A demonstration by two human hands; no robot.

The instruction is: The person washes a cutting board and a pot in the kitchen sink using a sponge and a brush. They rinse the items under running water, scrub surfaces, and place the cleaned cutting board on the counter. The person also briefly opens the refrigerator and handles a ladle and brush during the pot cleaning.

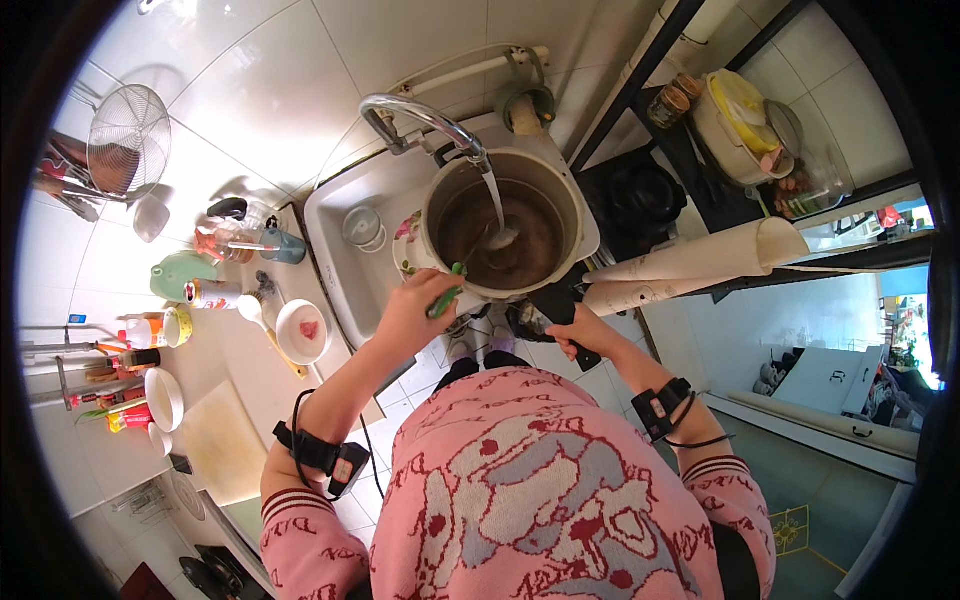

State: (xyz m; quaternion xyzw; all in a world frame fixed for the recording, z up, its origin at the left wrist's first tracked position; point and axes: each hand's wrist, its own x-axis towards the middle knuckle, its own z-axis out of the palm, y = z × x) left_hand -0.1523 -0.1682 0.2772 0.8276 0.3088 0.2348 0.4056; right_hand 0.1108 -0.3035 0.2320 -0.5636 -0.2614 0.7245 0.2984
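Note:
A deep metal pot stands in the white sink, partly filled with brownish water. Water runs from the chrome faucet onto the bowl of a metal spoon inside the pot. My left hand, at the pot's near left rim, grips the spoon's green handle. On the near right, my right hand is closed around the pot's black handle. A floral plate shows partly beside the pot, the rest of it hidden.
A clear glass is in the sink, left of the pot. The left counter holds a white bowl with a reddish piece inside, a brush and a cutting board. Rolled sheeting juts out on the right.

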